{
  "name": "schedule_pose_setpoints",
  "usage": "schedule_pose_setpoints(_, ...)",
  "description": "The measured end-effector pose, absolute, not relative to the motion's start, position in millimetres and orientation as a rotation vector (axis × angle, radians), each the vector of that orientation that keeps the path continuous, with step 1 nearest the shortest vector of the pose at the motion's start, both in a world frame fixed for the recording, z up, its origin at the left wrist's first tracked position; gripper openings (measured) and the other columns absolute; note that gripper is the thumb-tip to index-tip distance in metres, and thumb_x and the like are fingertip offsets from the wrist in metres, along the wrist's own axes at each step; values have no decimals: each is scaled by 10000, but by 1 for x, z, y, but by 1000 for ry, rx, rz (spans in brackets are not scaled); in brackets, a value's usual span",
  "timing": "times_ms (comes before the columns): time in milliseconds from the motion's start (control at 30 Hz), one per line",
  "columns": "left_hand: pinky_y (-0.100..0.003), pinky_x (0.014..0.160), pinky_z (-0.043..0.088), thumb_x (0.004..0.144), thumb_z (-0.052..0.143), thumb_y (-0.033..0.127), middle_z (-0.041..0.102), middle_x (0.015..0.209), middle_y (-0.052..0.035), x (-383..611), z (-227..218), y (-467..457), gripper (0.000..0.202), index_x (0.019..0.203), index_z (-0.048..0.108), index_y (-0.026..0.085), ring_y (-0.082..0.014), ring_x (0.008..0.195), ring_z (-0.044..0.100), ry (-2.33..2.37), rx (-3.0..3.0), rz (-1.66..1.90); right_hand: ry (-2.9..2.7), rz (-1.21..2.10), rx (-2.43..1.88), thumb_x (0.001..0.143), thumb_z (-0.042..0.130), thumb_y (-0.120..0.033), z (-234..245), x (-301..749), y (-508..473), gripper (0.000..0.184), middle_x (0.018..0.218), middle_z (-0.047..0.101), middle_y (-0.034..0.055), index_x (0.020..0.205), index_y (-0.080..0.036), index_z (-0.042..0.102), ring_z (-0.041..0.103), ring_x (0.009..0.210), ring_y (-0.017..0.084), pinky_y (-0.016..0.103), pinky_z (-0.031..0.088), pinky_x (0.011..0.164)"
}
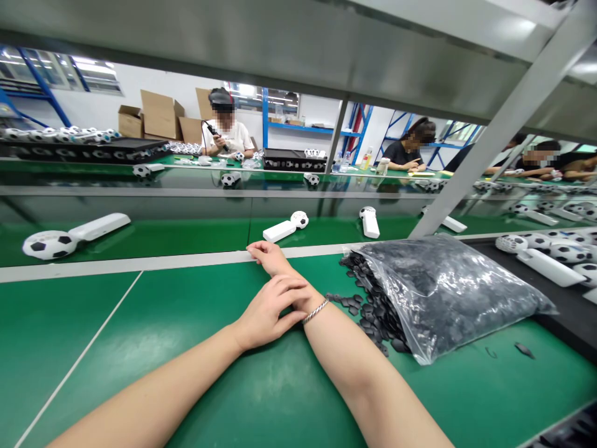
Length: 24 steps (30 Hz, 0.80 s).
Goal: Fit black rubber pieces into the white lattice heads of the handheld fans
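My right hand (269, 255) lies flat on the green table (140, 336), fingers stretched toward the grey strip at its far edge, holding nothing. A silver bracelet (315, 310) sits on that wrist. My left hand (269, 310) rests across the right wrist, fingers loosely spread over it and touching it. To the right lies a clear plastic bag (443, 289) full of small black parts, with several parts (368, 308) spilled out of its open mouth beside my right forearm.
Beyond the strip, a green conveyor carries football-headed white gadgets (49, 242), (285, 228), (370, 221). More of them fill a black tray (559, 252) at right. A slanted grey post (489, 143) rises behind the bag. Other people sit working at the far bench.
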<state>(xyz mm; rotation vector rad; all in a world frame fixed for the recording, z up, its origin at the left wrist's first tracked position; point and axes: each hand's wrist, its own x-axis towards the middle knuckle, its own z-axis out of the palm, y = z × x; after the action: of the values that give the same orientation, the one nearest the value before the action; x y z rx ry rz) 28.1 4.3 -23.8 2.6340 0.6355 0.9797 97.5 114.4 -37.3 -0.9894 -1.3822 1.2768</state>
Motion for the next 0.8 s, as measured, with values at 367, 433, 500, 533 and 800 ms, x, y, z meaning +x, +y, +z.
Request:
schedule_pose_setpoints(367, -378, 975, 358, 839, 512, 265, 504, 1188, -58, 29, -25, 4, 154, 958, 573, 189, -194, 1114, 418, 639, 2625, 971, -1384, 1285, -972, 697, 589, -251, -37, 98, 113, 114, 638, 539, -33, 747, -149, 603, 460, 590, 87, 228, 379, 575)
schedule_pose_setpoints(433, -386, 983, 350, 846, 504, 268, 496, 1199, -58, 28, -26, 5, 278, 1119, 517, 218, -192, 1121, 412, 632, 2640, 960, -1382, 1285, -968, 689, 595, -260, -39, 98, 114, 122, 640, 540, -35, 743, -151, 603, 463, 592, 88, 226, 378, 574)
schedule_pose_setpoints(500, -386, 985, 347, 852, 495, 268, 496, 1198, -56, 29, -26, 5, 293, 1142, 507, 227, -191, 1120, 412, 617, 2651, 963, -1376, 1285, -963, 685, 594, -264, -41, 97, 116, 124, 651, 544, -34, 742, -153, 599, 466, 600, 87, 222, 377, 571)
schedule_pose_setpoints(533, -384, 983, 349, 852, 494, 266, 501, 1191, -55, 29, -26, 6, 251, 1096, 532, 219, -191, 1117, 415, 613, 2648, 971, -1372, 1286, -960, 684, 593, -264, -41, 97, 117, 124, 657, 545, -33, 743, -154, 596, 468, 604, 87, 220, 376, 570)
schedule_pose_setpoints(800, -402, 960, 366, 771, 599, 325, 498, 1162, -94, 28, -25, 3, 196, 844, 503, 170, -221, 1115, 418, 753, 2486, 1130, -1386, 1312, -981, 676, 616, -286, -36, 100, 116, 139, 625, 528, -41, 735, -161, 599, 460, 586, 84, 223, 382, 574)
